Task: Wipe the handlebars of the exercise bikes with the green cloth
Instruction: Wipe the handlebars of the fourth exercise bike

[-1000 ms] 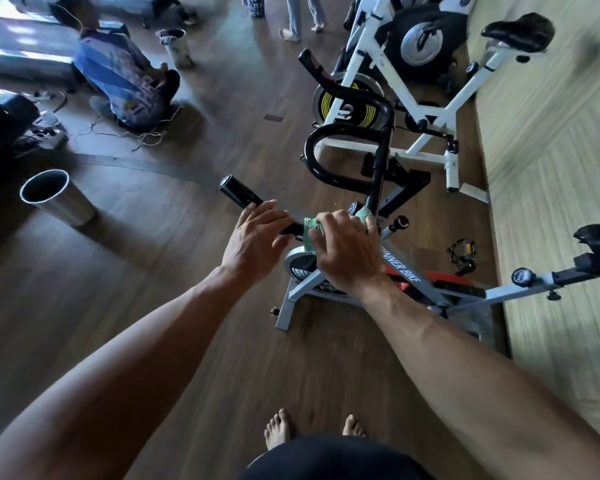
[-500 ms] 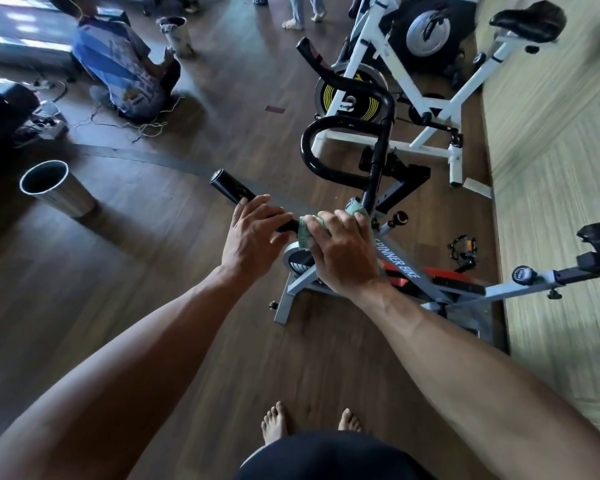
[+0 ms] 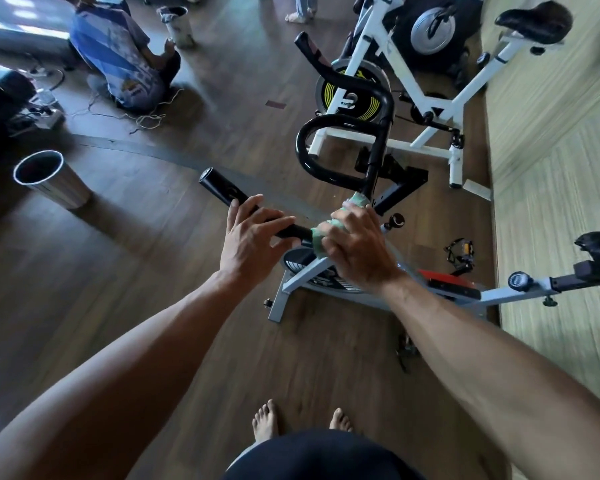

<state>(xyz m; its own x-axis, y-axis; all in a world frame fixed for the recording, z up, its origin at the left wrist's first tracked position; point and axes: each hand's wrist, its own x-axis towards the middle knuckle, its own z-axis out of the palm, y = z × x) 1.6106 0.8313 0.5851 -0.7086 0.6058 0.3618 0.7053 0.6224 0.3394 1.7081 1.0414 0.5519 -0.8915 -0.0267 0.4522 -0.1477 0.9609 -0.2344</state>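
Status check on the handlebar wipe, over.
Left hand holds the handlebar. Right hand grips green cloth around the bar. Nothing blocking.

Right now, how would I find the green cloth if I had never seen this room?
Find the grey exercise bike nearest the person's bare feet, and follow its black handlebar from the free end on the left. Past the left hand, the right hand squeezes the green cloth around the bar. It is the only pale green thing there, peeking out between the fingers.
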